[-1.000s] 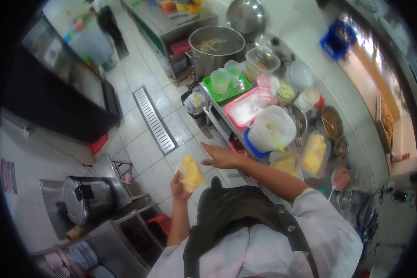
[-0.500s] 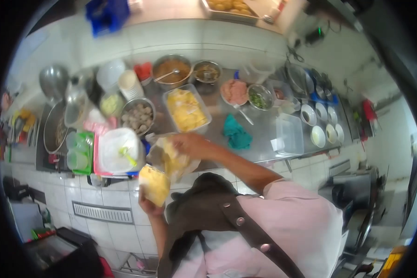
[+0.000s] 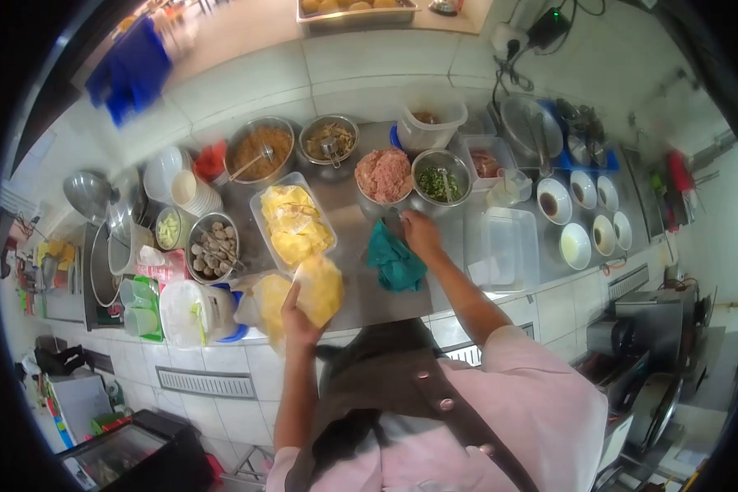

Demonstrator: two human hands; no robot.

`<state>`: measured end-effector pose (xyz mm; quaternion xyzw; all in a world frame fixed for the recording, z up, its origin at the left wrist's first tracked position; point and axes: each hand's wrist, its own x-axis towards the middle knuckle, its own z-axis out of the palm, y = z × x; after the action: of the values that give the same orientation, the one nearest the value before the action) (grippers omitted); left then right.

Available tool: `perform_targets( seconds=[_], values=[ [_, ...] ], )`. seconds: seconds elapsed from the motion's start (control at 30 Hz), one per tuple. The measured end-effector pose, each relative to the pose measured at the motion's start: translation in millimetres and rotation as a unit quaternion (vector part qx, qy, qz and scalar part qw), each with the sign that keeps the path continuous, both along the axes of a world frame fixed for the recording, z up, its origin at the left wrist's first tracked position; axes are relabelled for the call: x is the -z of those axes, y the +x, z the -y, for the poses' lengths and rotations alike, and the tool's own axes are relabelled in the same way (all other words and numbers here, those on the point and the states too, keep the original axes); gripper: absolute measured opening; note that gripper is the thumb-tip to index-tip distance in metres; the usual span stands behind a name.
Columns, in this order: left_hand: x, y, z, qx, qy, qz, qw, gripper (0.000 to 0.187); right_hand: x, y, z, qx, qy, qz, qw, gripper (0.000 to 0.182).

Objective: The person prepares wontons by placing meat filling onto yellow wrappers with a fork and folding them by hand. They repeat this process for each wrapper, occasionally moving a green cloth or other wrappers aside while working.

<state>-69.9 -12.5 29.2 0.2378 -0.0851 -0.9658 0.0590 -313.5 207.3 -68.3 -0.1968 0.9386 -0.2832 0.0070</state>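
Head view shows two bare hands at work around one clear tub (image 3: 259, 211) filled with yellow sheets, the landmark for every place that follows. At the tub's near edge the left hand (image 3: 305, 321) is clamped on some yellow dough sheets (image 3: 320, 289), too blurred to count. Right of the tub, the right hand (image 3: 421, 234) has its fingers drawn together by one mound of pink minced meat (image 3: 383, 174); whether they grip a handle there, I cannot tell. One teal cloth (image 3: 398, 256) lies right of the tub, just beside that hand. Beyond the tub stand two round metal pans (image 3: 290, 146); left of it sits one heap of greyish round pieces (image 3: 211, 250). Farther right are one metal bowl (image 3: 462, 166) of chopped greens, one clear container (image 3: 512, 246) and, well apart from the tub, six small white bowls (image 3: 574, 264), three to a row. Half a second ago the right hand was at the bagged yellow sheets (image 3: 266, 302) near the tub's near left side; now it has crossed to the right. The left hand's sheets have come up closer to the tub.
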Motion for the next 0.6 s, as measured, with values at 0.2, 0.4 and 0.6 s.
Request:
perform_targets(
  seconds=[0.2, 0.4, 0.6],
  values=[
    [26.9, -43.8, -9.6, 0.028, -0.019, 0.041, 0.999, 0.050, -66.3, 13.2, -17.2, -0.168, -0.157, 0.010, 0.973, 0.020],
    [16.7, -56.0, -22.0, 0.043, -0.032, 0.001, 0.999, 0.052, -108.0, 29.9, -7.4, -0.267, -0.145, -0.024, 0.952, 0.027],
    [4.9, -57.2, -34.0, 0.037, -0.022, -0.056, 0.998, 0.053, -104.9, 27.0, 3.5, -0.298, -0.183, 0.009, 0.937, 0.039]
  ],
)
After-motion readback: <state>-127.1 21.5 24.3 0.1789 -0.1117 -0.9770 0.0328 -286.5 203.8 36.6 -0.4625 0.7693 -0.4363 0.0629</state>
